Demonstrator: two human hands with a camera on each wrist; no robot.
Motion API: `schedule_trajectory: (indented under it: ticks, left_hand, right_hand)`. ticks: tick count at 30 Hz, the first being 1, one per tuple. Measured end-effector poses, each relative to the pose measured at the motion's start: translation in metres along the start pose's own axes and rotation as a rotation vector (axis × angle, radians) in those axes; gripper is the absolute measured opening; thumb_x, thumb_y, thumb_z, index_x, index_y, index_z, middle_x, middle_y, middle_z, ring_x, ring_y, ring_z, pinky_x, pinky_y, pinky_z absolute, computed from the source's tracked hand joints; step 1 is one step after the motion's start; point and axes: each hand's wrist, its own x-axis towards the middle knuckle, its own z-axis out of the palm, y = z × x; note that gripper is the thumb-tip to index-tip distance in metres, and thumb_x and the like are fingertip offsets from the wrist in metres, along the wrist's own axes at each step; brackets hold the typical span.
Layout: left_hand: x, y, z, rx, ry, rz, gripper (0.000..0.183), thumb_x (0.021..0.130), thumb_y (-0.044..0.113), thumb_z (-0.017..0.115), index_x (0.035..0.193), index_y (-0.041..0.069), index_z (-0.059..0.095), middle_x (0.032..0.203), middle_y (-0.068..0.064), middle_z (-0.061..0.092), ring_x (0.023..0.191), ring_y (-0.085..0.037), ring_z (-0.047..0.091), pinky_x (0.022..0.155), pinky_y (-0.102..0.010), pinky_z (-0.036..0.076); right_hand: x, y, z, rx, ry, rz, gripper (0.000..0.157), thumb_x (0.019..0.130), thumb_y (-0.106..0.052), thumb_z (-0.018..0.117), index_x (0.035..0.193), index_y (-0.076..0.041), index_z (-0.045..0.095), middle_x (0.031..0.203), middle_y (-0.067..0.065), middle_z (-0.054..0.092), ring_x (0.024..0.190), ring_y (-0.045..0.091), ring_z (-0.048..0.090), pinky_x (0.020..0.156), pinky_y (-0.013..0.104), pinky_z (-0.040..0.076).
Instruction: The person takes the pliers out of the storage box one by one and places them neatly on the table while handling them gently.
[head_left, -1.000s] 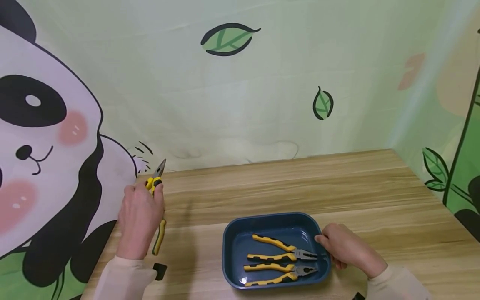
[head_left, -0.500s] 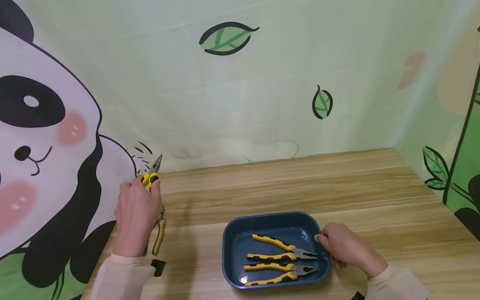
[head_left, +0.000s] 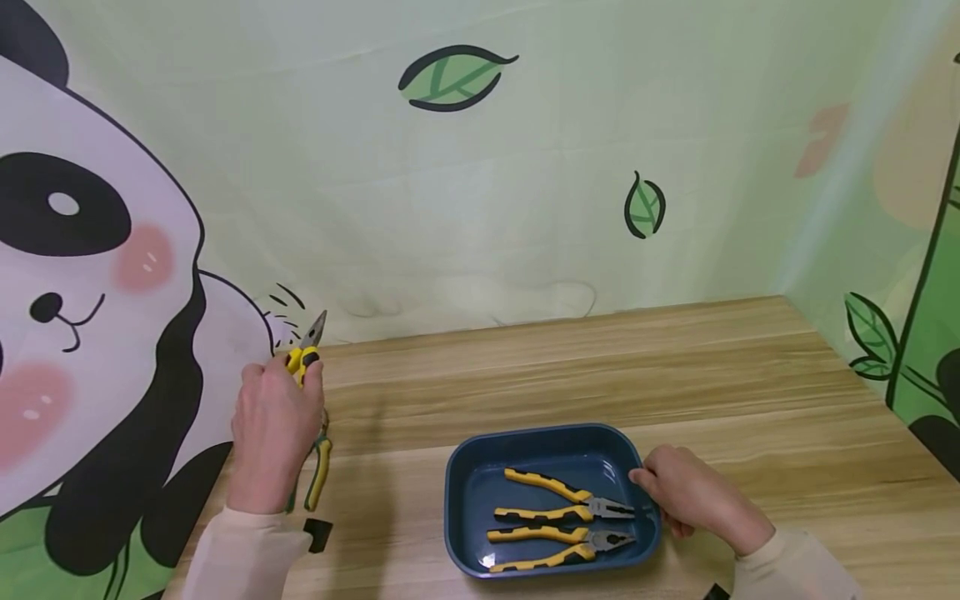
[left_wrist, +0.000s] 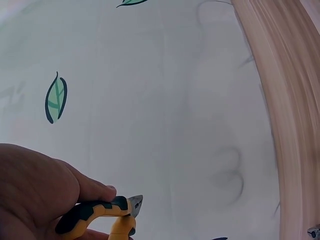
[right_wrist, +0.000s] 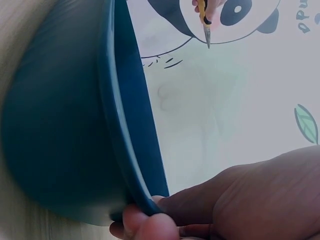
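Note:
My left hand (head_left: 273,437) grips a pair of needle-nose pliers (head_left: 312,333) by the yellow and black handles, the pointed nose facing up and away above the table's left side. In the left wrist view the thumb lies along one handle of the pliers (left_wrist: 125,206). Beneath that hand, partly hidden by it, another pair of pliers (head_left: 321,475) with yellow and green handles lies on the table. My right hand (head_left: 693,496) pinches the right-hand rim of a blue tray (head_left: 447,500); thumb and fingers close over the rim (right_wrist: 117,107) in the right wrist view.
Inside the tray lie two pairs of yellow and black pliers, the upper pliers (head_left: 600,507) and the lower pliers (head_left: 600,540), noses to the right. The wood-grain table (head_left: 570,367) ends at a pale wall cloth (head_left: 525,208) printed with leaves and a panda.
My left hand has shifted slightly left with the needle-nose pliers, showing more of the pliers on the table. The right hand and tray stay put.

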Motion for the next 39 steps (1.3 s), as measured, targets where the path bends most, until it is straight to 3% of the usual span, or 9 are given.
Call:
schedule_trajectory:
  ticks: [18, 33, 39]
  left_hand:
    - [-0.004, -0.009, 0.02, 0.011, -0.06, 0.014, 0.049, 0.104, 0.027, 0.06, 0.121, -0.019, 0.061, 0.102, -0.031, 0.054, 0.083, -0.044, 0.055, 0.068, -0.053, 0.048]
    - [-0.006, -0.017, 0.041, -0.009, -0.175, -0.056, 0.05, 0.105, 0.028, 0.06, 0.12, -0.019, 0.06, 0.104, -0.029, 0.052, 0.08, -0.039, 0.054, 0.063, -0.048, 0.05]
    - [-0.007, -0.022, 0.049, 0.004, -0.188, -0.035, 0.044, 0.104, 0.027, 0.061, 0.102, -0.016, 0.064, 0.097, -0.027, 0.053, 0.075, -0.036, 0.053, 0.057, -0.043, 0.046]
  right_hand:
    - [0.001, 0.001, 0.001, 0.006, 0.006, 0.022, 0.036, 0.107, -0.012, 0.055, 0.072, -0.006, 0.061, 0.044, -0.001, 0.05, 0.033, 0.008, 0.044, 0.038, 0.026, 0.042]
    - [0.001, 0.0, 0.001, -0.002, 0.006, 0.011, 0.037, 0.107, -0.011, 0.054, 0.07, -0.006, 0.061, 0.042, -0.001, 0.049, 0.033, 0.008, 0.043, 0.039, 0.025, 0.04]
    - [0.001, 0.001, 0.001, 0.003, 0.01, 0.002, 0.036, 0.107, -0.012, 0.054, 0.071, -0.006, 0.06, 0.043, -0.001, 0.049, 0.033, 0.008, 0.043, 0.038, 0.026, 0.041]
